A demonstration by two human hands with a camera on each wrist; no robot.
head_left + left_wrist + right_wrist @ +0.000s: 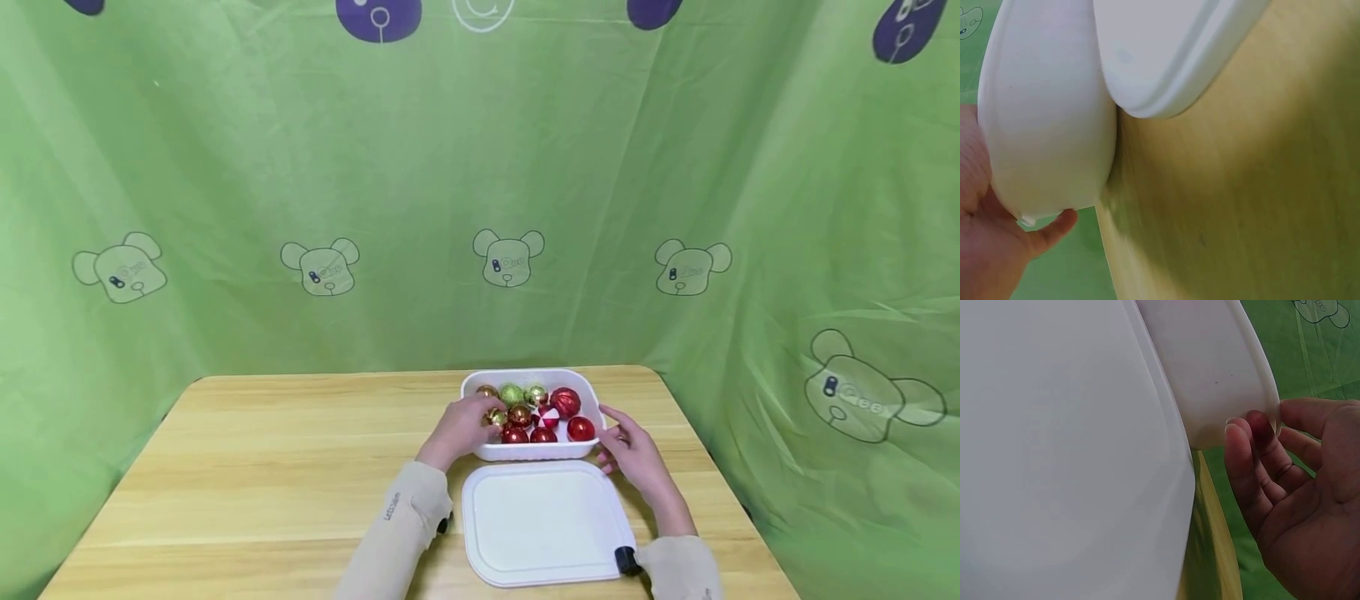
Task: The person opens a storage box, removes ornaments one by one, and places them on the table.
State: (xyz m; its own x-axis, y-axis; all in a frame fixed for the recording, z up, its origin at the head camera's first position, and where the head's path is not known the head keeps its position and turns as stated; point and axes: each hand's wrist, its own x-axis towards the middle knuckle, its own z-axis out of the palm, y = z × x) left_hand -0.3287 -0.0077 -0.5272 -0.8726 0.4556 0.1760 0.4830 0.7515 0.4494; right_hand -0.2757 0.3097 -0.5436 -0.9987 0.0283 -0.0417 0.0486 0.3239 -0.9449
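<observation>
- At the bottom, right of centre, the white lid (547, 521) lies flat, perhaps to leave the box (532, 452) accessible.
- Right hand (633, 454), lower right: fingers are spread, slightly bent, touching the box's end, maybe for steadying.
- Left hand (461, 429) crosses the left rim; whether fingertips pinch, I cannot tell.
- Balls (519, 416) sit inside; only head view shows them. Left wrist view adds one digit outside.

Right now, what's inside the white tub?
The white tub holds red balls, gold balls, coppery balls, a green ball and a red-and-white ball. The left hand covers part of the left end, hiding what lies beneath; anything under the balls is hidden too.
</observation>
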